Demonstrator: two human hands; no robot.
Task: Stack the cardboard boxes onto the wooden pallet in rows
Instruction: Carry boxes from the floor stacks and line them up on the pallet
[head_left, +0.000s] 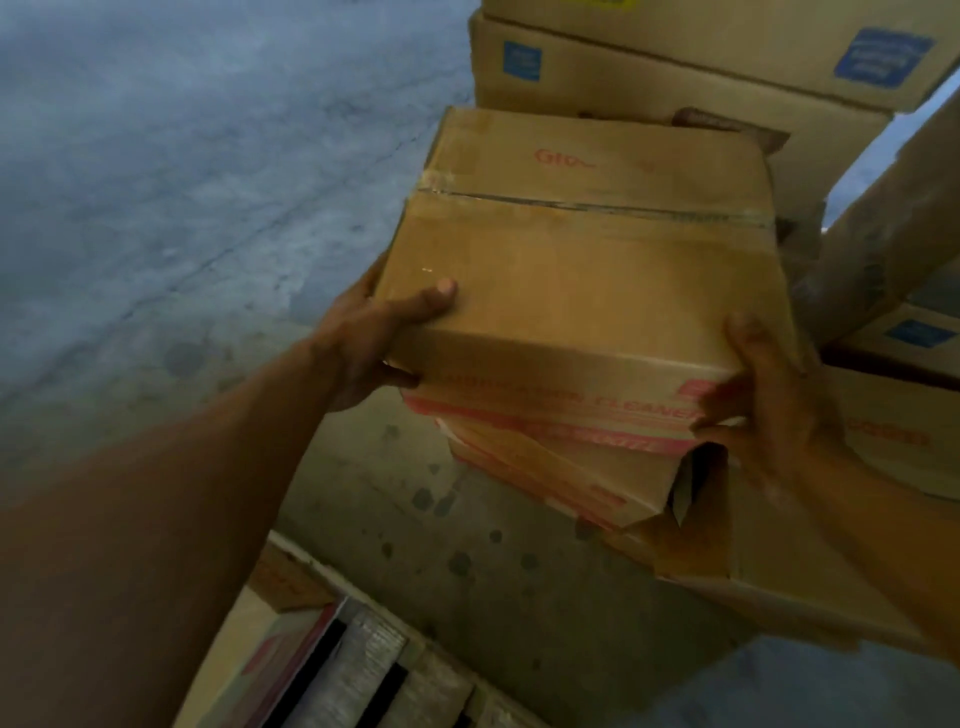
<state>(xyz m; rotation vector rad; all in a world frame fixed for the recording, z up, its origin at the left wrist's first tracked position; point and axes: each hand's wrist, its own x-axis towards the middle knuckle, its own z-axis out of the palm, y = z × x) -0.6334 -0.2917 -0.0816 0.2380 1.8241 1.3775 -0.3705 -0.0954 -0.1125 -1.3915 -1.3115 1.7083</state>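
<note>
I hold a brown cardboard box (587, 260) with red print and a taped seam across its top, raised in the middle of the view. My left hand (374, 343) grips its near left corner, thumb on top. My right hand (763, 395) clasps its near right corner. Under it lies a torn box (566, 483) with pink-red stripes, its corner flap ripped open. The wooden pallet (374, 670) shows its grey slats and dark gaps at the bottom edge.
Stacked boxes with blue labels (675, 62) rise at the top right. More boxes (893, 431) stand to the right. A flat stained carton (467, 545) lies below the held box. Grey concrete floor (156, 182) fills the left side.
</note>
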